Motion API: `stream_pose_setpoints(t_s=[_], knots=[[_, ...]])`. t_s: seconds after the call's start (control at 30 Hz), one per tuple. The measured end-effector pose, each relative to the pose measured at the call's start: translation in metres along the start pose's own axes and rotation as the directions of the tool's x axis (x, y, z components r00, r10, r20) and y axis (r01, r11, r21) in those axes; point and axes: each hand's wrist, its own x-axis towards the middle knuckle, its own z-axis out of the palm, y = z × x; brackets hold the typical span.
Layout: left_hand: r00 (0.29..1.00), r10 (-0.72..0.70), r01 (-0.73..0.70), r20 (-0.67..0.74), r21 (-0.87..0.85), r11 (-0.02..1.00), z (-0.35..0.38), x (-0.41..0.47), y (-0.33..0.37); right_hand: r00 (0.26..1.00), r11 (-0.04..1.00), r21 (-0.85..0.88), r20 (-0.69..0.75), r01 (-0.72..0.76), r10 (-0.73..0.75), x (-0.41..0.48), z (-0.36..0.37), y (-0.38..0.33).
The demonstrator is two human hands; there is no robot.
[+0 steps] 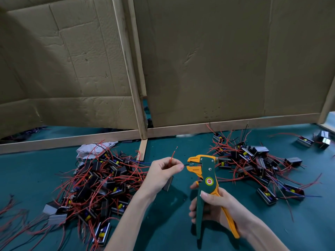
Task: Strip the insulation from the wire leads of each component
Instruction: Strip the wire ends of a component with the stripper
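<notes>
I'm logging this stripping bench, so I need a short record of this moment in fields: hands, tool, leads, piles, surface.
left hand: pinches one component's leads
black lead: tip at the stripper's jaws
red lead: sticks up from the same pinch
component: partly hidden under the left hand
right hand: grips both handles
tool: wire stripper, head pointing left
left pile: components, tangled red leads
right pile: the same, more spread out
surface: green table
backdrop: cardboard panels

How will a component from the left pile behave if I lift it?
Probably light: the boxes in the left pile look small. Its red leads curve loosely, so likely floppy. They interlace, so neighbours may drag along.
</notes>
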Motion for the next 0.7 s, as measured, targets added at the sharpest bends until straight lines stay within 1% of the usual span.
stream_pose_setpoints(t_s=[0.2, 0.43, 0.63, 0.7], knots=[[0.999, -0.040, 0.040, 0.031, 0.012, 0.999, -0.001, -0.001, 0.001, 1.000, 0.996, -0.083, 0.023, 0.022, -0.020, -0.001, -0.004, 0.002], [0.996, -0.040, 0.039, 0.081, 0.024, 0.999, -0.004, -0.002, 0.004, 0.998, 0.985, -0.173, 0.054, 0.027, -0.018, -0.002, -0.005, 0.003], [0.991, -0.031, 0.018, 0.133, 0.101, 0.995, -0.013, -0.003, 0.006, 1.000, 0.976, -0.220, -0.010, -0.013, 0.011, 0.000, 0.000, 0.008], [0.988, -0.032, 0.015, 0.150, 0.115, 0.993, -0.016, -0.002, 0.005, 0.998, 0.973, -0.227, -0.054, -0.032, 0.020, 0.001, 0.004, 0.012]])
